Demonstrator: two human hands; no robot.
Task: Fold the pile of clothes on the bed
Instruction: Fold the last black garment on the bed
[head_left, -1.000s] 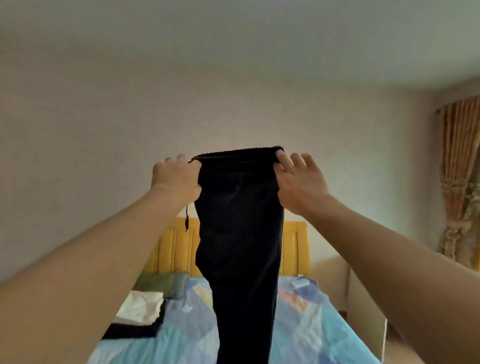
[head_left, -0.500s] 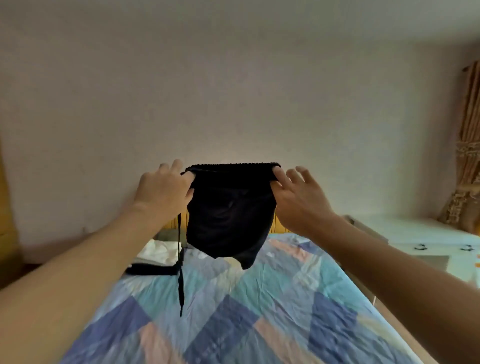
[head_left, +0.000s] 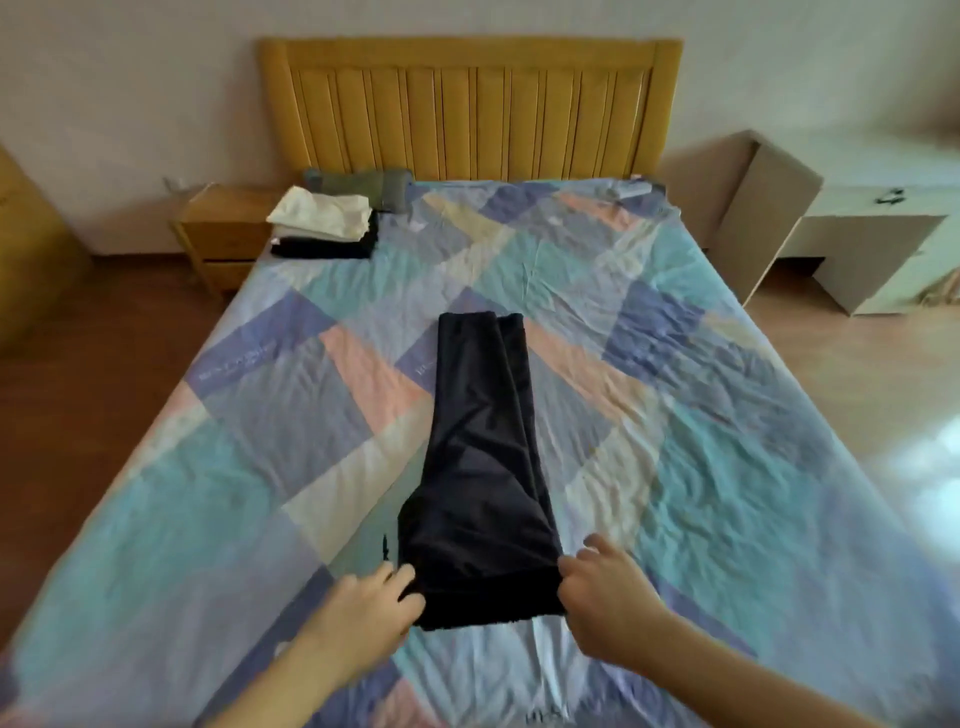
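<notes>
A pair of black trousers (head_left: 480, 467) lies lengthwise on the patchwork bed cover (head_left: 675, 441), legs doubled together and pointing toward the headboard, waistband nearest me. My left hand (head_left: 371, 603) pinches the waistband's left corner. My right hand (head_left: 605, 587) pinches its right corner. A thin black drawstring (head_left: 385, 546) trails out on the cover beside the left corner. At the far left of the bed sits a stack of folded clothes (head_left: 324, 223), white on top and black beneath.
A green pillow (head_left: 358, 184) lies against the yellow wooden headboard (head_left: 467, 104). A wooden nightstand (head_left: 221, 234) stands left of the bed, and a white desk (head_left: 872, 244) stands to the right. Brown floor runs along both sides.
Both hands came down from chest height and laid the trousers flat on the bed. My view tipped down from the wall onto the bed.
</notes>
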